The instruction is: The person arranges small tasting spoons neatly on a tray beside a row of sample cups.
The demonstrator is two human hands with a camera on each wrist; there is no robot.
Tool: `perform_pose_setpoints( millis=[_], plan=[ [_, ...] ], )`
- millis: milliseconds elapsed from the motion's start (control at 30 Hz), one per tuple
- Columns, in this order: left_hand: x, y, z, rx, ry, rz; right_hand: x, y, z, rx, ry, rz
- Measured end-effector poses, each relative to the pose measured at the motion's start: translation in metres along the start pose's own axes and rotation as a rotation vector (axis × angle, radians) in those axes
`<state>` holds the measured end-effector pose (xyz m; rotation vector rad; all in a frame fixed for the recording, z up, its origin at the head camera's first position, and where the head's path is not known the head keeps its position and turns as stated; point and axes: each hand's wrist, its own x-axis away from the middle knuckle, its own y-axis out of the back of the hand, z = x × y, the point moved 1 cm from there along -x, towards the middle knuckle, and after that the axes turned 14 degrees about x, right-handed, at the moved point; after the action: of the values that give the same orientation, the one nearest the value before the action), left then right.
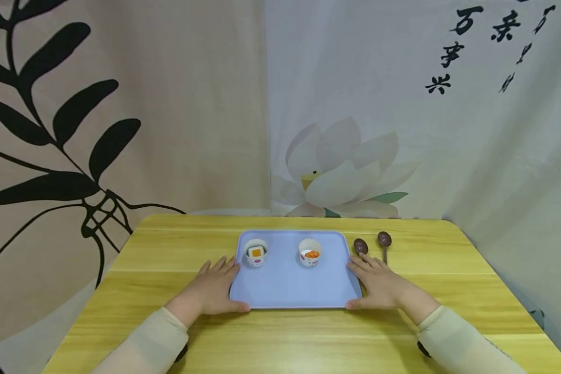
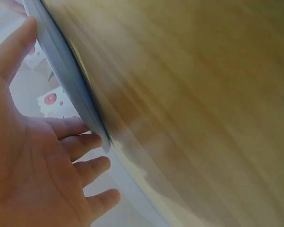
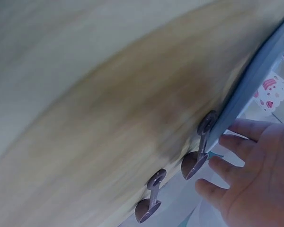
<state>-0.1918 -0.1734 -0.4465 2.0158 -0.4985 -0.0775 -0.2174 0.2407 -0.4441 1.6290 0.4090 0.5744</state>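
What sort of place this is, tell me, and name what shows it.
Probably an indoor corner, perhaps arranged for a tabletop demonstration: a wood-grain table stands before printed cloth, with a tray and spoons on it.

tray (image 1: 290, 285): light purply blue all over
cups (image 1: 257, 263): white, spotted pink and red
left piece (image 1: 255, 252): white and yellowy orange
right bits (image 1: 312, 254): bright orange
spoons (image 1: 384, 239): dark brown
table (image 1: 290, 343): yellow with woody stripes
sleeves (image 1: 145, 343): pale cream
left cloth (image 1: 191, 104): cream with black leaves (image 1: 77, 110)
right cloth (image 1: 355, 62): whitish, pale flower (image 1: 338, 182), black writing (image 1: 469, 10)
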Motion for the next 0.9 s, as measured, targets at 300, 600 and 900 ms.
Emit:
perform_pose_setpoints(
  millis=[300,600,900],
  plan=[
    [-0.001,0.0,-0.001,0.014,0.012,0.003,0.002,0.01,0.001,-0.047,-0.028,0.032],
    [-0.002,-0.001,0.002,0.019,0.024,0.007,0.001,0.014,-0.002,-0.11,-0.041,-0.029],
    [-0.003,0.0,0.0,0.017,0.024,0.013,0.007,0.02,-0.012,-0.211,-0.095,-0.082]
  ],
)
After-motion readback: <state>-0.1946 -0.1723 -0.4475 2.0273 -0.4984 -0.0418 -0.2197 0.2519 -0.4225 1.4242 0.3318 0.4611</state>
